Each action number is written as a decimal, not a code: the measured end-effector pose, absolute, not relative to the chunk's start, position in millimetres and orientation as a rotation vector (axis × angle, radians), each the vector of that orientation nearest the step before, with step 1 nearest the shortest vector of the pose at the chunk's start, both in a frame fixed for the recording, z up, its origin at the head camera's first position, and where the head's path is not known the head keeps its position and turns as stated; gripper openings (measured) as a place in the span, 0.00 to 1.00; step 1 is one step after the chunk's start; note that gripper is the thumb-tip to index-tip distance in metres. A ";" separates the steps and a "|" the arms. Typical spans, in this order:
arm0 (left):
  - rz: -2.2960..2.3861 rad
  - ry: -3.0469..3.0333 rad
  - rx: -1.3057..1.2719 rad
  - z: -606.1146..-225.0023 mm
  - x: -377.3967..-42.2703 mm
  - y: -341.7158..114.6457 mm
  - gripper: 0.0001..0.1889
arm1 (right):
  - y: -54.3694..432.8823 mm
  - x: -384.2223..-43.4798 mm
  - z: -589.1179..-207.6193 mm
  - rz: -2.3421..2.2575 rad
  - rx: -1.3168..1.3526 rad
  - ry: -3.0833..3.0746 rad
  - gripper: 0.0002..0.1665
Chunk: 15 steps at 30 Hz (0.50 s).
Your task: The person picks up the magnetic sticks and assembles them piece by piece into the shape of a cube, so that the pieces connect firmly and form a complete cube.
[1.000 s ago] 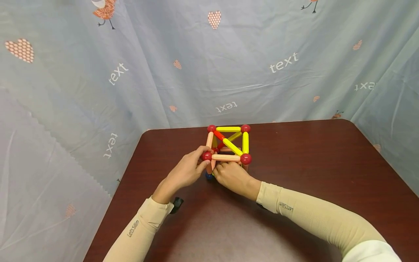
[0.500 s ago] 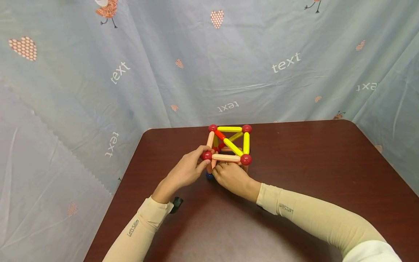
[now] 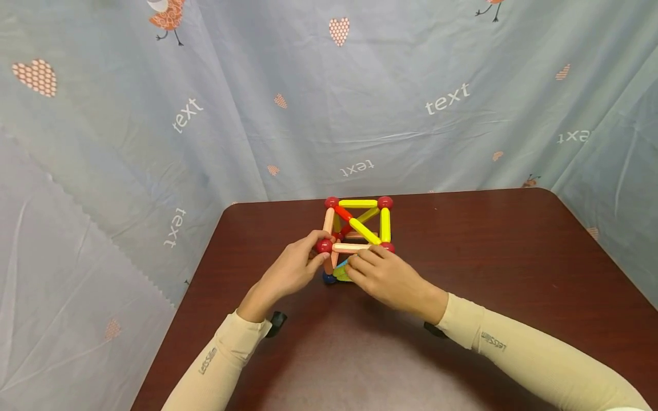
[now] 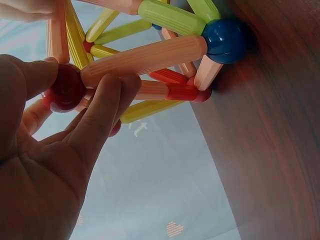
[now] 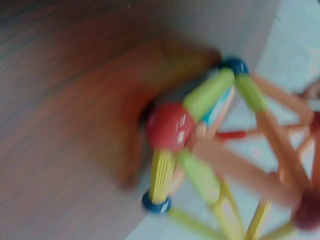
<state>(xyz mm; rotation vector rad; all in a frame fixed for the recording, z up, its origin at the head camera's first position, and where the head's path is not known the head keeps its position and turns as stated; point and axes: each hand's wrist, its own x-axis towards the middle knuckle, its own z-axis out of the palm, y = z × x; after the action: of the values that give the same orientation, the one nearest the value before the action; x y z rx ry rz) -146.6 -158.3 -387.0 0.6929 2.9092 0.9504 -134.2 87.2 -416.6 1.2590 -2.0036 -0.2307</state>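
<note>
A cube-like frame of magnetic sticks and balls (image 3: 358,203) stands on the table, with yellow, lime, red and peach sticks. My left hand (image 3: 292,266) pinches the red ball (image 4: 65,89) at its upper near-left corner. The other left fingers lie along the peach stick (image 4: 145,57) running down to a dark blue ball (image 4: 225,42). At the frame's near side, my right hand (image 3: 393,281) has loosely bent fingers overlapping the upper near peach stick (image 3: 349,248); nothing shows in its grasp. Low at the front, a lime stick (image 3: 341,274) meets the blue ball.
The brown table (image 3: 483,262) spreads around the frame, its far edge running just behind. Pale blue printed curtains (image 3: 308,114) hang at the back and sides. A dark wrist strap piece (image 3: 276,323) sits by the left cuff.
My right hand has drawn back from low inside the frame, moving right and toward me, uncovering the lower lime stick. The left hand keeps its pinch on the red ball.
</note>
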 end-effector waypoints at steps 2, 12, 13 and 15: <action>0.954 2.904 0.683 -388.0 -144.9 -157.3 0.21 | 102.4 -135.5 -412.1 -0.146 1.182 -2.019 0.19; 0.925 2.858 0.794 -386.3 -126.9 -141.3 0.20 | 161.9 -142.2 -409.9 0.339 0.890 -2.282 0.22; 0.909 2.837 0.824 -384.3 -125.2 -140.6 0.21 | 164.6 -142.8 -410.9 0.369 0.878 -2.298 0.23; 0.884 2.817 0.865 -380.4 -125.1 -142.2 0.22 | 168.6 -144.9 -412.5 0.411 0.854 -2.325 0.24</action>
<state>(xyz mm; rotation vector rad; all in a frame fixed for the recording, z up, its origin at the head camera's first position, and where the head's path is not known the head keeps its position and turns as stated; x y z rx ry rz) -125.1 -142.2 -380.4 0.8650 2.8171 0.8841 -144.9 168.6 -412.5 0.8541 -2.3246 0.4115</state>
